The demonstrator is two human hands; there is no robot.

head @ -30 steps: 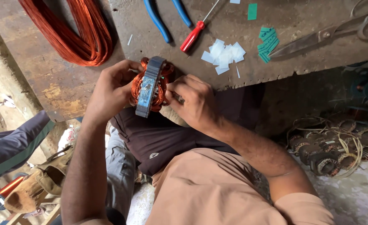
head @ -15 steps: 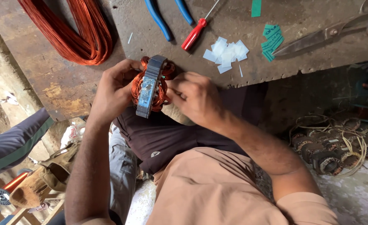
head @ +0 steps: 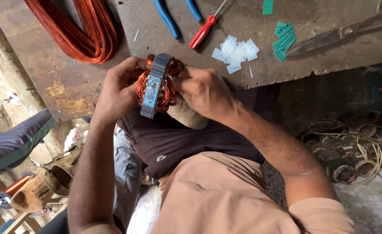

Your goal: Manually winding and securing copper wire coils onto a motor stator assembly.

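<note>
Copper windings bulge orange from both faces of the motor stator (head: 156,86) you hold edge-up between your hands, just at the near lip of the workbench (head: 69,82) and above your lap. Your left hand (head: 118,89) cups its left side, fingers curled around the coil and thumb toward the grey steel core. Your right hand (head: 202,89) is closed against the right side, fingertips pressed into the winding near the top; whether they pinch a strand or an insulating slip, you cannot tell from here.

Since a second ago little has shifted: same two-handed clasp, stator in the same spot, your hands a touch tighter to it. Judged from that, you are in the middle of fine, fiddly work on the winding, not a change of tool.

Outward on the bench: a red-handled screwdriver (head: 203,31) and blue-handled pliers (head: 167,19) just beyond the stator, untouched. White paper slips (head: 236,52) lie right of them, green slips (head: 283,40) farther right, then large metal shears (head: 342,34). A hank of copper wire (head: 80,30) lies far left. Other wound stators (head: 351,151) sit piled on the ground at right.
</note>
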